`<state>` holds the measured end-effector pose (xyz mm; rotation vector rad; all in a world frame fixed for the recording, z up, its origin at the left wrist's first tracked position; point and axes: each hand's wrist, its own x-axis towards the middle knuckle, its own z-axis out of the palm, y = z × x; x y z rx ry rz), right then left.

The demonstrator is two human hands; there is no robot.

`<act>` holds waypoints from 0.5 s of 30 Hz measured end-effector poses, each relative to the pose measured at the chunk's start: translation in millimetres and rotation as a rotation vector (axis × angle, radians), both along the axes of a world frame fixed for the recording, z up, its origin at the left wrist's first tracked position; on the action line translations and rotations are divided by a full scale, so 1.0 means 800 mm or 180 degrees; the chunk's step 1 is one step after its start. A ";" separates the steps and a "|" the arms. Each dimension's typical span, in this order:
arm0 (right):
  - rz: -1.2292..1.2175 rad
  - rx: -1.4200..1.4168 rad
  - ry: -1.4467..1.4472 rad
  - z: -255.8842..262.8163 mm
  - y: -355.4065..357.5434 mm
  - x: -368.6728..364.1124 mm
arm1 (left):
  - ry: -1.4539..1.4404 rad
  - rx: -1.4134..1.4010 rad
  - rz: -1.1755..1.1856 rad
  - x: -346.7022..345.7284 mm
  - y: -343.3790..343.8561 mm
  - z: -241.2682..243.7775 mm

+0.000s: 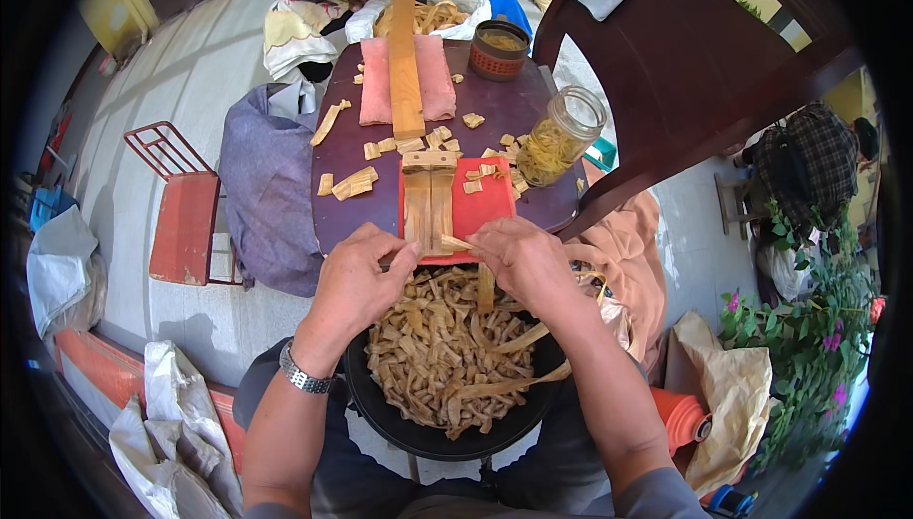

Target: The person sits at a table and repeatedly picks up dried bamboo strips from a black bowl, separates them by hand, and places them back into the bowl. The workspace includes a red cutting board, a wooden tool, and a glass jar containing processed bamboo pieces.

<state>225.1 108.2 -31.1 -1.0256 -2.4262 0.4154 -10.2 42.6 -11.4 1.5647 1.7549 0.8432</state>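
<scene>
My left hand (371, 266) is bent at the near left corner of a grooved wooden block (428, 201); whether its fingertips pinch anything is unclear. Between the fingertips of my right hand (524, 251) is a pale dried plant strip (456, 242), its end over the block's near right edge. The block has a crosspiece at its far end and lies on a red cloth pad (485, 194). Below both hands, a black basin (356, 390) holds many small knotted or folded brown pieces (442, 348). Long strips (510, 385) trail over them beneath my right forearm.
Cut pieces (355, 183) lie scattered on the dark tabletop (342, 226). A glass jar (560, 137), a round tin (499, 51) and a wooden board (405, 84) on a pink towel (374, 101) stand farther back. A gloved person sits opposite by a white sack (474, 2). A chair (670, 55) flanks the right.
</scene>
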 end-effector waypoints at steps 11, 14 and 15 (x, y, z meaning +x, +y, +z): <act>0.1936 0.0421 0.1162 0.068 -0.098 -0.051 | -0.4019 -0.2143 0.0064 0.039 -0.042 0.036; 0.2066 0.0383 0.0998 0.071 -0.111 -0.053 | -0.3823 -0.2150 -0.0506 0.027 -0.043 0.031; 0.2075 0.0332 0.1042 0.071 -0.106 -0.051 | -0.3783 -0.2101 -0.0682 0.026 -0.043 0.029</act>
